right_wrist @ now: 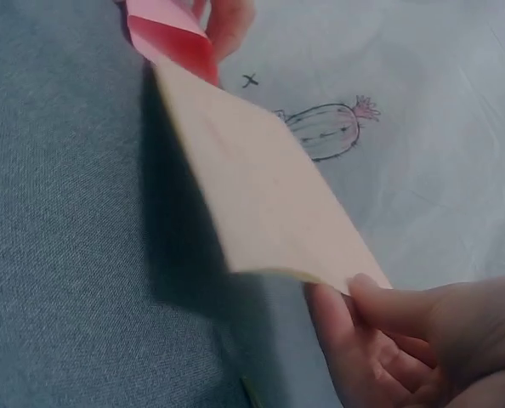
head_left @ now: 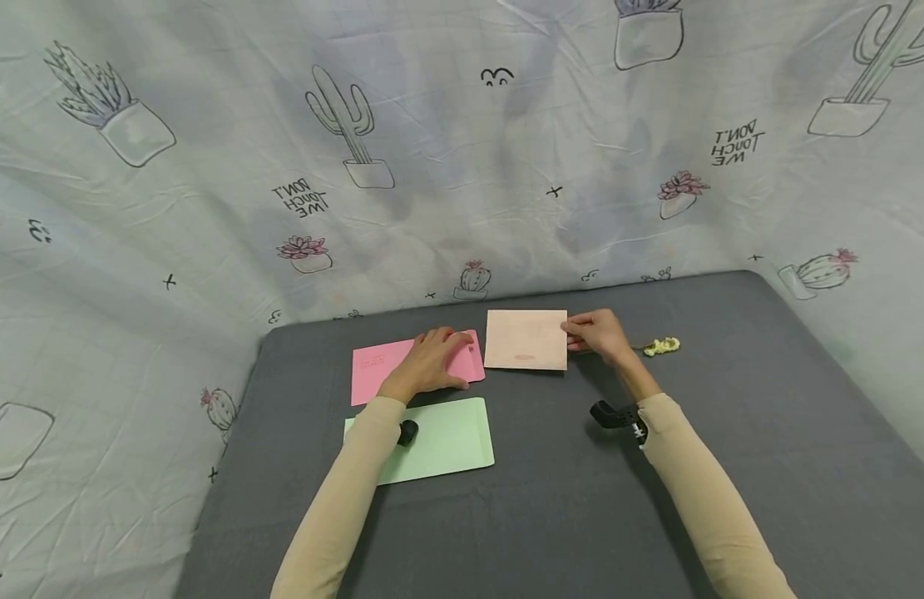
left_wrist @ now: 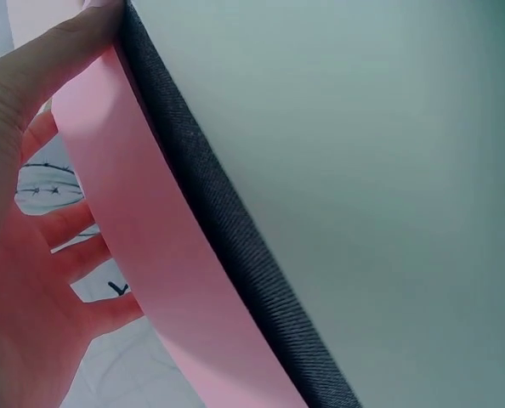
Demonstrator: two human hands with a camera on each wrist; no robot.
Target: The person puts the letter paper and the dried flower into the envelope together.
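Observation:
A pink envelope [head_left: 372, 374] lies at the table's back left, and my left hand [head_left: 430, 362] grips it across its right end. Thumb and fingers are at opposite long edges of it in the left wrist view. Its right end gapes in the right wrist view, showing a darker pink inside [right_wrist: 174, 47]. My right hand [head_left: 600, 333] pinches a peach card [head_left: 525, 339] by its right edge, thumb on top. The card is tilted above the table, its left edge close to the envelope's mouth and overlapping it in the right wrist view.
A light green envelope [head_left: 450, 437] lies on the grey table [head_left: 544, 516], in front of the pink one and partly under my left forearm. A yellow flower [head_left: 662, 346] with a thin stem lies right of my right hand. A cactus-print curtain [head_left: 432, 216] hangs behind.

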